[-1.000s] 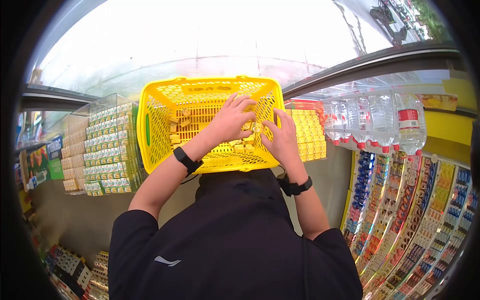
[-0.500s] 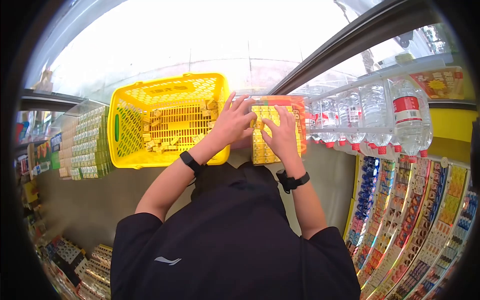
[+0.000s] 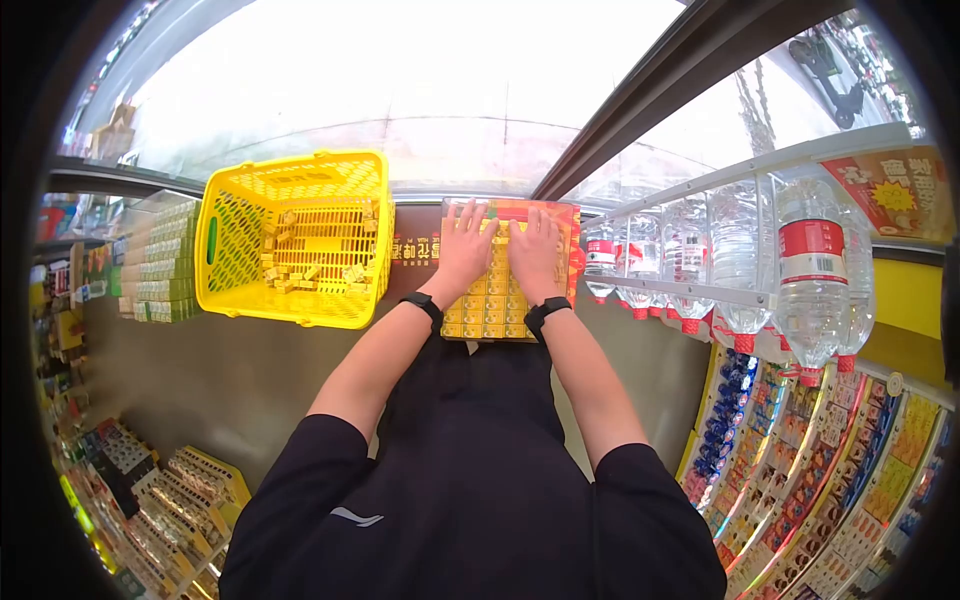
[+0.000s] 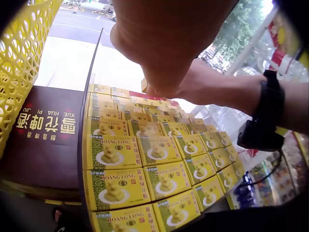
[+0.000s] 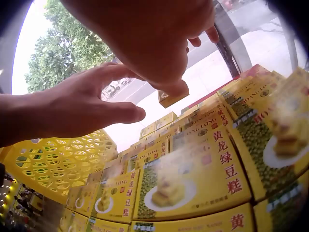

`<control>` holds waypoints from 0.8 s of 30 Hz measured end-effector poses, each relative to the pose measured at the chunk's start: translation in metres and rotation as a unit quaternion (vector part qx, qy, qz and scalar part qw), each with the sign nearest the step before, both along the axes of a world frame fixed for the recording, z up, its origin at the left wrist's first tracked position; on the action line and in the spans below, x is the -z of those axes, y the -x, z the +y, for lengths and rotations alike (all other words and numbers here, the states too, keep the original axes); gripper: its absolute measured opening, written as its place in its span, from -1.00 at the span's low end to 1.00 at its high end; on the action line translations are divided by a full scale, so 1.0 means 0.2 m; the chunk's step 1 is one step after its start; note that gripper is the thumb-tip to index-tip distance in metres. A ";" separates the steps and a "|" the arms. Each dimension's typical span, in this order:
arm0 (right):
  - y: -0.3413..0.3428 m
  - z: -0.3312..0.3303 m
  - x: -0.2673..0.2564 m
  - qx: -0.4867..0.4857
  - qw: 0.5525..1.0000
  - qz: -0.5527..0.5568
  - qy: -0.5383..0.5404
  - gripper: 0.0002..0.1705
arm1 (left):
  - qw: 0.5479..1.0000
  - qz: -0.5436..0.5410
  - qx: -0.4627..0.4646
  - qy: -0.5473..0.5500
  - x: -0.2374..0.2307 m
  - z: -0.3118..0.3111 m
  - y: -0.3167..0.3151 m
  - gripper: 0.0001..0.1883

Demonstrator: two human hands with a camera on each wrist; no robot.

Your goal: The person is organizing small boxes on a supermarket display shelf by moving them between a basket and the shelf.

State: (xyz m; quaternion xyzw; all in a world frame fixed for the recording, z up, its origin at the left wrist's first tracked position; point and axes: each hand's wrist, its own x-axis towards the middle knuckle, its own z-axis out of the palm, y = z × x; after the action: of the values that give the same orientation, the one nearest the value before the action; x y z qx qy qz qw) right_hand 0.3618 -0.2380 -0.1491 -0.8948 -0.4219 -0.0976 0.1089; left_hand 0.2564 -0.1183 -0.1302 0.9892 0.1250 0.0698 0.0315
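Observation:
A stack of small yellow mung bean cake boxes stands in front of the person. Above its far part, the right hand holds one yellow mung bean cake box by its thumb, seen in the right wrist view; its other fingers hide most of that grip. Beside it, the left hand reaches over the stack with fingers extended and its thumb pointing at the held box. On the left stands a yellow plastic basket with several loose small yellow boxes on its bottom.
A dark red beer carton lies between basket and stack. Large water bottles are racked on the right, with shelves of packets below. Another stack of small boxes stands far left. A window frame runs behind.
Both hands have gone from over the basket to over the yellow stack. The view has swung right, so the basket appears further left. The hands' fingers now point further forward.

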 end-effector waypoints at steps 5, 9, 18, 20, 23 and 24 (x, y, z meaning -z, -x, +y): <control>-0.01 0.04 0.09 0.039 0.997 0.035 0.060 -0.85 | 0.997 0.067 0.011 0.027 0.07 -0.05 0.03 -0.22; -0.03 0.08 0.16 0.049 0.996 0.013 0.074 -0.85 | 0.971 0.209 -0.018 0.110 0.08 0.00 -0.01 -0.18; -0.06 0.12 0.17 0.069 0.988 0.084 0.107 -0.85 | 0.956 0.269 0.026 0.111 0.16 0.04 -0.04 -0.24; -0.07 0.13 0.16 0.072 0.987 0.098 0.107 -0.85 | 0.956 0.270 0.033 0.110 0.16 0.04 -0.03 -0.26; -0.07 0.13 0.17 0.061 0.983 0.137 0.101 -0.85 | 0.957 0.264 0.031 0.112 0.16 0.04 -0.02 -0.31; -0.08 0.13 0.17 0.059 0.981 0.146 0.109 -0.85 | 0.957 0.267 0.029 0.115 0.15 0.04 -0.03 -0.31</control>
State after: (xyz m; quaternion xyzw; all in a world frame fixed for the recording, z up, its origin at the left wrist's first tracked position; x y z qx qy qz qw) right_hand 0.3782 -0.2118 -0.1841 -0.9292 -0.3559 0.0748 0.0655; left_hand 0.2616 -0.1102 -0.1605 0.9648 0.1070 -0.2121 0.1123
